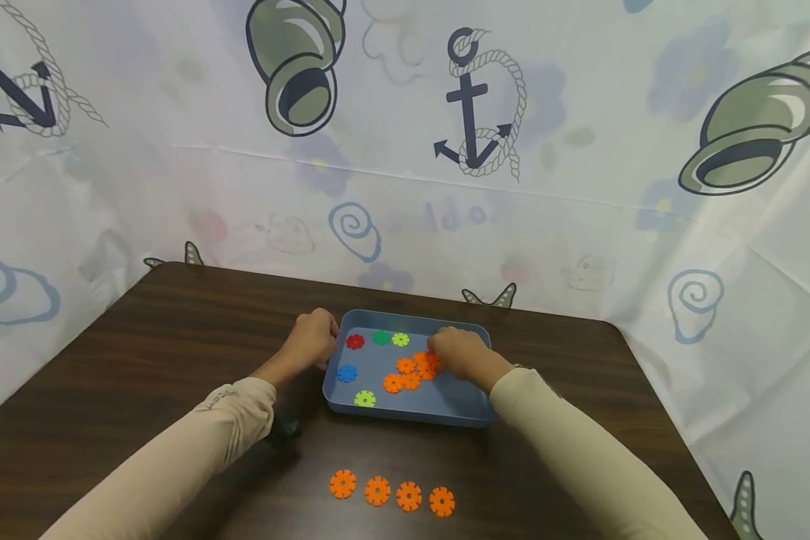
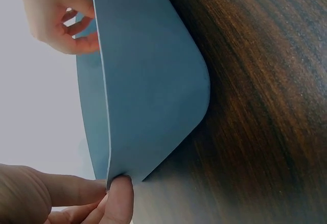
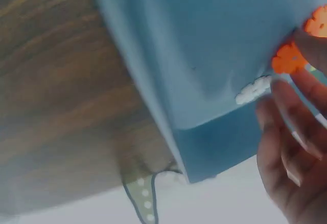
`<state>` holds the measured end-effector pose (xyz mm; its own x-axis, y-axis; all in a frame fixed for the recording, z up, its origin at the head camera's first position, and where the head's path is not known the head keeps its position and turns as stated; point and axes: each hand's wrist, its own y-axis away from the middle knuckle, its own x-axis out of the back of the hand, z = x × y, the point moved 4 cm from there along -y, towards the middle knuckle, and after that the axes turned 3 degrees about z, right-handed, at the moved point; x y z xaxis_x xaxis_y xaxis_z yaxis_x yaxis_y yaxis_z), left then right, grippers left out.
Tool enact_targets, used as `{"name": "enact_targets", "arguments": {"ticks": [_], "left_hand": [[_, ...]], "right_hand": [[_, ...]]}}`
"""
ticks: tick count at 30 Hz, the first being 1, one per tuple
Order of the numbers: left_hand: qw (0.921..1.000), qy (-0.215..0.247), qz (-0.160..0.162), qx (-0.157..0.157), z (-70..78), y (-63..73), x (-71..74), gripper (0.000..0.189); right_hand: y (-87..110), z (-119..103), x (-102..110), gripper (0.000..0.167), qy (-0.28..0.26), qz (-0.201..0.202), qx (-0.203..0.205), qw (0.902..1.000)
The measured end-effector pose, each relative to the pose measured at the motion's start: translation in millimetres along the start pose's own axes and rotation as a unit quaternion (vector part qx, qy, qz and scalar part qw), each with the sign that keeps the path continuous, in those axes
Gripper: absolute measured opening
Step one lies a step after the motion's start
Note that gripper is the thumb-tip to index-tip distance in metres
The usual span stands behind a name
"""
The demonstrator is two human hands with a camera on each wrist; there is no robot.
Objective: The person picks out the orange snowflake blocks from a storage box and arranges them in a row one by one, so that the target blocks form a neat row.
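Observation:
A blue-grey tray (image 1: 405, 416) holds several flower-shaped plastic discs with notched rims. My left hand (image 1: 313, 337) pinches the tray's left wall between thumb and fingers, which the left wrist view shows close up. Inside the tray, toward its right side, is my right hand (image 1: 464, 352). Its thumb and index finger pinch an orange notched disc (image 3: 289, 58). A white disc (image 3: 254, 90) lies by its other fingertips. Left of that hand, several orange discs (image 1: 410, 381) lie bunched together, some overlapping.
Toward the tray's left lie a red disc (image 1: 355, 342), a blue disc (image 1: 347, 373), a green disc (image 1: 381, 337) and two yellow-green discs (image 1: 364, 398). Several orange discs (image 1: 377, 490) form a row on the dark wooden table (image 1: 243, 300) in front. A printed curtain (image 1: 405, 180) hangs behind.

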<state>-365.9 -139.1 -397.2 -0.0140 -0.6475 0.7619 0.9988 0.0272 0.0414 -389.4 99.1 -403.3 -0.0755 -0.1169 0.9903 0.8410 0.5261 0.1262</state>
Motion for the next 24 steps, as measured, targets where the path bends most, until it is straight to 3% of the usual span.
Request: {"name": "enact_targets", "arguments": {"ticks": [4, 9, 12, 14, 19, 24], "left_hand": [[1.0, 0.002, -0.005, 0.005, -0.3, 0.0, -1.0, 0.025], [1.0, 0.005, -0.007, 0.003, 3.4, -0.4, 0.6, 0.024], [1.0, 0.0, -0.002, -0.002, 5.1, -1.7, 4.1, 0.024], [1.0, -0.002, 0.0, -0.002, 4.6, -2.0, 5.8, 0.025], [0.9999, -0.006, -0.007, 0.007, 0.3, 0.0, 4.2, 0.025], [1.0, 0.001, -0.008, 0.006, -0.4, 0.0, 0.7, 0.025]], "right_hand": [[28.0, -6.9, 19.3, 0.021, 0.005, 0.047, 0.023, 0.9986], [102.5, -24.7, 41.9, 0.023, -0.022, 0.111, 0.114, 0.9869], [141.5, -35.8, 32.7, 0.024, -0.003, 0.128, 0.183, 0.9748], [158.4, -41.3, 17.3, 0.026, 0.027, 0.117, 0.21, 0.9703], [175.5, -47.0, -20.7, 0.029, 0.089, 0.073, 0.22, 0.9686], [177.3, -48.1, -30.7, 0.026, 0.089, 0.081, 0.209, 0.9704]]}}
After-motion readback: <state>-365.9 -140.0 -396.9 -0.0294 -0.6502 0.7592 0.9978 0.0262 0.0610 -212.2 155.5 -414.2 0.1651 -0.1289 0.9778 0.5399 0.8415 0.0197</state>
